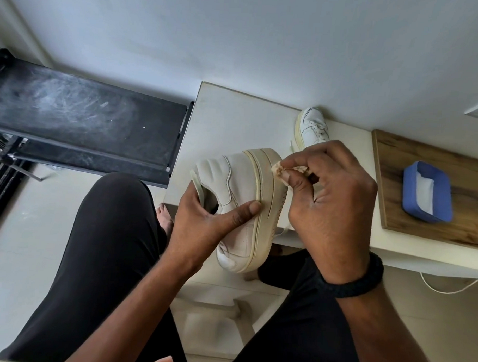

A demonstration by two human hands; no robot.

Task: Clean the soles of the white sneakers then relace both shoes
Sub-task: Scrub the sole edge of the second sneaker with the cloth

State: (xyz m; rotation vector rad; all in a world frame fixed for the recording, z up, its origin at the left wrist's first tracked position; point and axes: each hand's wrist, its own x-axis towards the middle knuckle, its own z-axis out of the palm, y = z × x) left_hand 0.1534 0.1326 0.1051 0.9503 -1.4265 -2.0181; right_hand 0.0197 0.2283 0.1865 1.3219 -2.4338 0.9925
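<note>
head: sneaker point(240, 197) lengthwise near-far, sole point(268, 198) rightward

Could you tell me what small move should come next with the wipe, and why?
Probably slide the soiled wipe, pinched in the right hand, along the yellowed sole of the sneaker the left hand grips: it touches only one end, and the rest looks discoloured.

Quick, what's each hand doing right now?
Left hand: closed, gripping the white sneaker.
Right hand: closed, fingers pinching a small tan wad.
</note>
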